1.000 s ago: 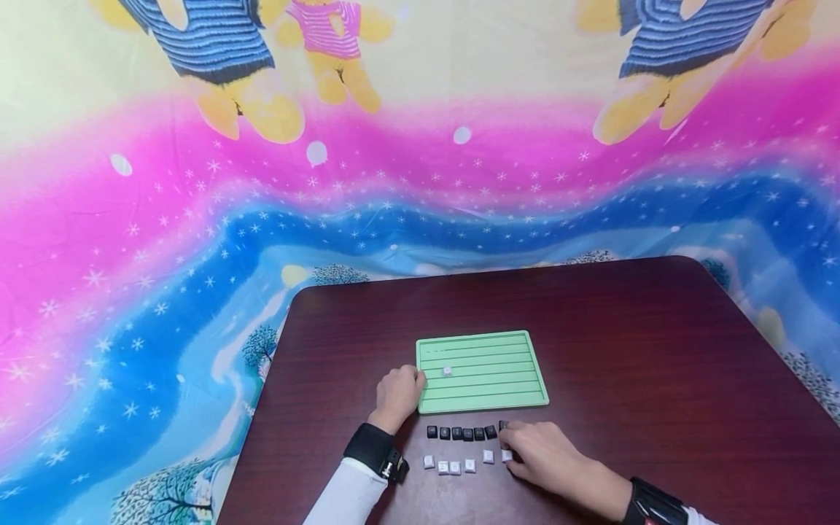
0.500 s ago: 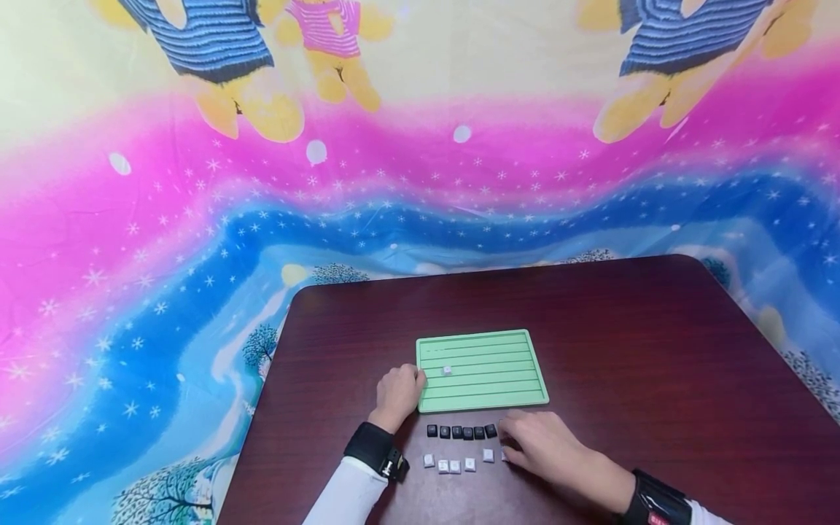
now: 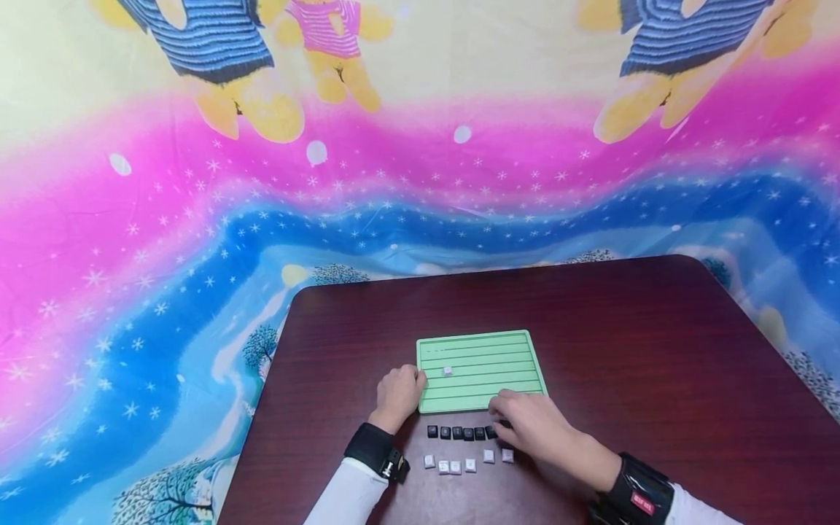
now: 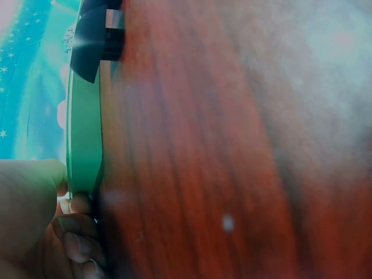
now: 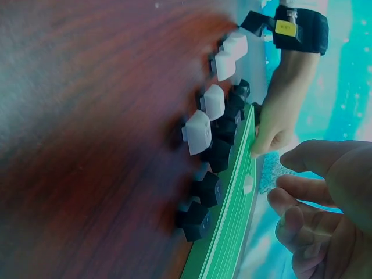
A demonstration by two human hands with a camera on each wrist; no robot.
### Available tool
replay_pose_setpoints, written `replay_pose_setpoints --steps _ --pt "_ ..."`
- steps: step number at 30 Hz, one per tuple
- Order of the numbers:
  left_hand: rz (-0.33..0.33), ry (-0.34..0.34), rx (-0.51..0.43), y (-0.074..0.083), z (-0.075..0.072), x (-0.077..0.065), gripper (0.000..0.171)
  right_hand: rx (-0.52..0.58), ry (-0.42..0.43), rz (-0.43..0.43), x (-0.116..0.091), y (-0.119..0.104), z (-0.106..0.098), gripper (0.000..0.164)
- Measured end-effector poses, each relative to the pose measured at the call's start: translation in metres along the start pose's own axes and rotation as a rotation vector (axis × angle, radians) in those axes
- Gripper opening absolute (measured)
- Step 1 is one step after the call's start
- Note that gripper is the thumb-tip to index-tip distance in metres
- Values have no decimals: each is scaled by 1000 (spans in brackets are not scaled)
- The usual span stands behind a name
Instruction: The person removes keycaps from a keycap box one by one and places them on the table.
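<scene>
My left hand (image 3: 398, 394) grips the left edge of a light green tray (image 3: 485, 405) with ridged rows. In the left wrist view, its thumb and curled fingers (image 4: 75, 224) pinch the tray's end. One white keycap (image 3: 448, 371) sits on the tray. My right hand (image 3: 534, 426) hovers over the right end of a row of black keycaps (image 3: 457, 432), near the tray's front edge. In the right wrist view, its thumb and bent fingers (image 5: 288, 224) stand apart, with no object visible between them. White keycaps (image 3: 470, 465) form a looser row closer to me.
Everything stands on a dark red-brown table (image 3: 610, 328) with rounded far corners. Behind it hangs a colourful printed cloth (image 3: 420, 160). Black bands are on both wrists, and the left one (image 3: 377, 450) lies left of the keycap rows.
My right hand has moved left and up toward the tray, uncovering the rightmost white keycap. The rightmost black keycap seen earlier is out of sight. My left hand stays still.
</scene>
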State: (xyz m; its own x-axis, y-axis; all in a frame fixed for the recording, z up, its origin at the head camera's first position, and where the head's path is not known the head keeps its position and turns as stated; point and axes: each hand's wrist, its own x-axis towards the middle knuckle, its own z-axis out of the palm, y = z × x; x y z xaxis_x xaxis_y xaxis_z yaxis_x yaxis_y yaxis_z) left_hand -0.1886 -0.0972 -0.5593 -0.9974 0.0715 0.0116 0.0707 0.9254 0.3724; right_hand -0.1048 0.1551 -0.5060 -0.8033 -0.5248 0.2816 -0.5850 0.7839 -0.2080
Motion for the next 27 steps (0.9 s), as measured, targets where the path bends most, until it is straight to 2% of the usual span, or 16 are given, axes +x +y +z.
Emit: replay_pose_setpoints --steps 6,19,27 --pt "2 4 -8 0 1 0 46 -12 -9 31 9 1 5 11" --pt "9 19 -11 0 1 -2 47 -7 33 62 30 -3 13 12" --pt "4 26 -14 1 0 -1 47 14 15 67 40 -6 13 12"
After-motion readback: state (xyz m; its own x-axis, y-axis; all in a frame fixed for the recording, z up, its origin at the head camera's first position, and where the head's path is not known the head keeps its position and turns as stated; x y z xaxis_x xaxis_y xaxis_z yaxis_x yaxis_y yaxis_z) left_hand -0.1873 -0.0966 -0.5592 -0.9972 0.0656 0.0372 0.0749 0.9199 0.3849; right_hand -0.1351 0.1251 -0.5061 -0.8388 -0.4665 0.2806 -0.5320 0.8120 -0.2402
